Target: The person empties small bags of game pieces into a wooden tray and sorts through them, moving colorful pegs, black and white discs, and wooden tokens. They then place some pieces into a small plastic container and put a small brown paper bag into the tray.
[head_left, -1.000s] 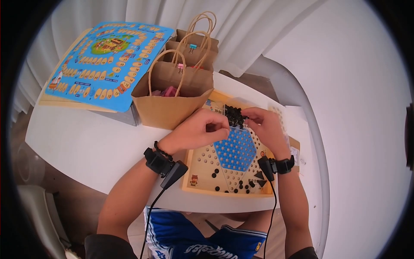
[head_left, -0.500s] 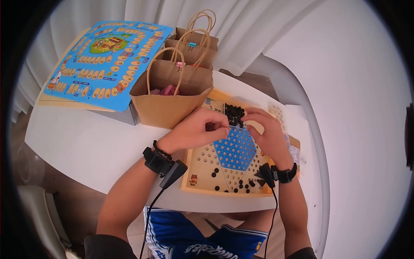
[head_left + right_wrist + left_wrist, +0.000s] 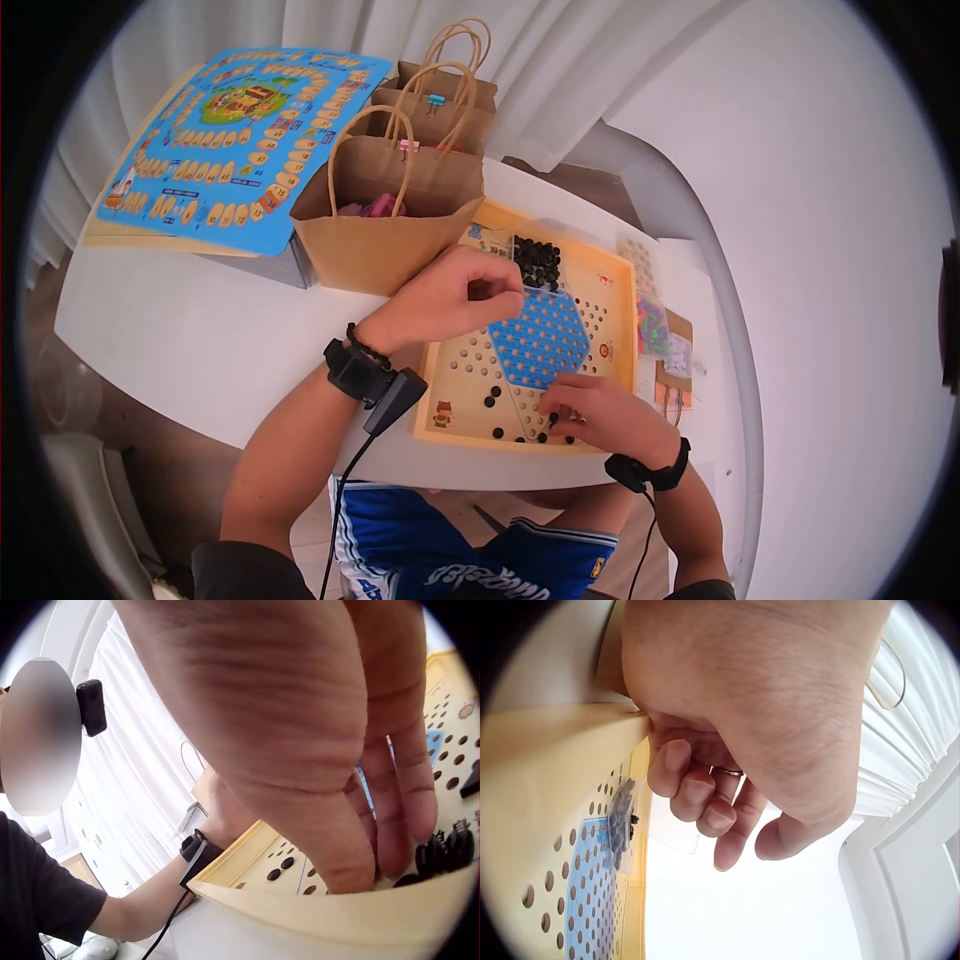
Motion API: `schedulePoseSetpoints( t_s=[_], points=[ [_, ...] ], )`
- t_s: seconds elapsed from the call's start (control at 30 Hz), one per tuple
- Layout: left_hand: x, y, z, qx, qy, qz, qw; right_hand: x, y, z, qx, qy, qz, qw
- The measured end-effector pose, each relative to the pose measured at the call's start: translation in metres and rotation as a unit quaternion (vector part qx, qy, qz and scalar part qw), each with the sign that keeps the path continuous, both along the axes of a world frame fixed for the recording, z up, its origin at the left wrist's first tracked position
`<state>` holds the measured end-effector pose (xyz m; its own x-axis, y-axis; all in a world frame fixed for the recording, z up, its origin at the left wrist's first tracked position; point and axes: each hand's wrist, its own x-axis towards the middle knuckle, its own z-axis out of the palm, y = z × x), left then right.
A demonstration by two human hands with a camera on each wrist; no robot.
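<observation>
Over the left side of the wooden game board (image 3: 625,330), my left hand (image 3: 455,297) hovers with its fingers loosely curled and nothing between them. A clear box of black round pieces (image 3: 538,262) stands just beyond its fingertips, with its transparent lid (image 3: 671,829) raised. My right hand (image 3: 615,415) reaches down at the board's near edge, thumb and fingertips bent together around a small black piece (image 3: 554,419). More black pieces (image 3: 446,853) lie right beside those fingers in the right wrist view. The board's blue hexagon (image 3: 542,340) full of holes lies between the hands.
Brown paper bags (image 3: 385,240) stand behind my left forearm, next to a blue printed game sheet (image 3: 240,150) on a box. Small bags of coloured pieces (image 3: 652,328) lie right of the board. The white table (image 3: 190,320) has a curved edge.
My right hand has moved from the box of black pieces towards me, down to the loose pieces at the board's near edge. My left hand has stayed in about the same place.
</observation>
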<state>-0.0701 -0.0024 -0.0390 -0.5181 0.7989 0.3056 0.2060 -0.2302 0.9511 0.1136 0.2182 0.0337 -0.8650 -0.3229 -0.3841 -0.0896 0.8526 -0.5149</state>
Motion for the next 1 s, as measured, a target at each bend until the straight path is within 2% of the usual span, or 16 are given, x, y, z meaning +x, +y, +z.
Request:
schedulePoseSetpoints(
  t_s=[0.17,0.4,0.47,0.57,0.63,0.67,0.73,0.83,0.93,1.0],
  points=[
    [0.000,0.002,-0.003,0.003,-0.010,0.001,1.000,0.002,-0.001,-0.002,0.018,0.025,0.023,0.999],
    [0.000,0.000,0.000,-0.005,0.002,0.003,1.000,-0.011,-0.001,-0.005,-0.008,0.038,0.024,0.999],
    [0.002,0.002,0.000,0.030,-0.007,0.014,0.999,-0.020,0.002,-0.003,-0.021,0.042,0.017,0.999],
    [0.002,0.003,-0.001,0.035,-0.009,0.014,0.999,-0.043,0.009,0.007,-0.015,0.108,0.019,0.994],
    [0.001,0.001,-0.001,0.020,-0.006,0.007,1.000,-0.058,0.011,0.018,-0.069,0.185,-0.097,0.975],
    [0.000,0.000,-0.001,0.004,-0.003,-0.001,1.000,-0.067,0.013,0.017,-0.069,0.186,-0.098,0.975],
    [-0.001,0.001,-0.003,0.005,-0.004,0.000,1.000,-0.085,0.017,0.008,-0.136,0.263,-0.189,0.936],
    [0.001,0.002,-0.004,0.008,-0.013,0.001,1.000,-0.104,0.026,-0.015,-0.116,0.263,-0.137,0.948],
    [0.000,-0.001,0.004,0.005,0.000,0.007,1.000,-0.093,0.025,-0.008,-0.060,0.294,-0.144,0.943],
    [0.001,-0.005,0.004,-0.001,0.014,0.008,1.000,-0.084,0.040,-0.008,-0.081,0.300,-0.167,0.936]
  ],
)
